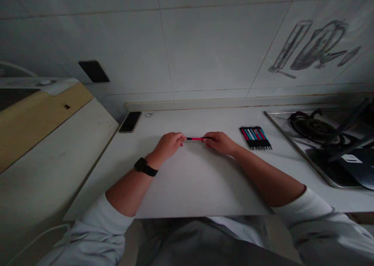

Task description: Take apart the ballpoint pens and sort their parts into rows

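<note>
A red and black pen (196, 139) is held level just over the white countertop (187, 188), stretched between my two hands. The fingers of my left hand (170, 144) pinch its left end, and a black watch (141, 165) is on that wrist. At the pen's other end, my right hand (219, 142) grips with thumb and fingers. Both tips of the pen are hidden by fingers. To the right of my right hand, several pens (256, 137) in red, teal, white and black lie side by side in a row.
A phone (130, 122) lies at the counter's back left, beside a small ring-like item (149, 114). On the right, a gas stove (315, 141) with a dark pan (358, 164) borders the counter. A white cabinet-like surface (58, 153) stands at left; a tiled wall (210, 47) runs behind.
</note>
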Demonstrator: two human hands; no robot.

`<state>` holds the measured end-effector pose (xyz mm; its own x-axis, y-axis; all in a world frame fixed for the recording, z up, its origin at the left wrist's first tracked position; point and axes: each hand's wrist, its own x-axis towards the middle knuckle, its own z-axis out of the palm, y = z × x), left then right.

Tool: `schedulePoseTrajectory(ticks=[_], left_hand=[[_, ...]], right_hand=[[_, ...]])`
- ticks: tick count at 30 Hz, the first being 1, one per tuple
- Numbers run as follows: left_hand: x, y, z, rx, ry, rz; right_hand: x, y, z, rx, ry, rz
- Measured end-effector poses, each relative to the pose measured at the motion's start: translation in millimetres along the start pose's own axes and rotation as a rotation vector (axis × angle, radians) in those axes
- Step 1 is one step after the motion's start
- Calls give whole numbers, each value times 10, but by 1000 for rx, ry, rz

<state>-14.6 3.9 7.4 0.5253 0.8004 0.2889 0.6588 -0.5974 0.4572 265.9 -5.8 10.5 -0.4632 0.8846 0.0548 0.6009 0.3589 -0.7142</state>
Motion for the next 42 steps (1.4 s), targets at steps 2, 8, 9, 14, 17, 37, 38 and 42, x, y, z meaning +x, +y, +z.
schedulePoseTrajectory(ticks=[2, 8, 9, 14, 17, 37, 38, 42], left_hand=[[0, -16, 12, -24, 4, -12], [-14, -51, 20, -27, 120, 27], [-16, -49, 14, -12, 117, 40], [-17, -32, -4, -36, 87, 52], [-17, -32, 7, -47, 114, 42], [-14, -33, 13, -44, 120, 64], [-15, -30, 11, -32, 115, 75], [-14, -28, 13, -43, 113, 84]], right_hand=[[-3, 2, -8, -28, 25, -7], [-6, 12, -17, -29, 56, 0], [-6, 14, -16, -30, 56, 0], [-8, 12, -21, -1, 58, -13], [-9, 17, -20, 3, 65, -21], [-9, 14, -10, 22, 65, 2], [-8, 17, -9, 21, 64, 1], [-4, 28, -7, 24, 64, 0]])
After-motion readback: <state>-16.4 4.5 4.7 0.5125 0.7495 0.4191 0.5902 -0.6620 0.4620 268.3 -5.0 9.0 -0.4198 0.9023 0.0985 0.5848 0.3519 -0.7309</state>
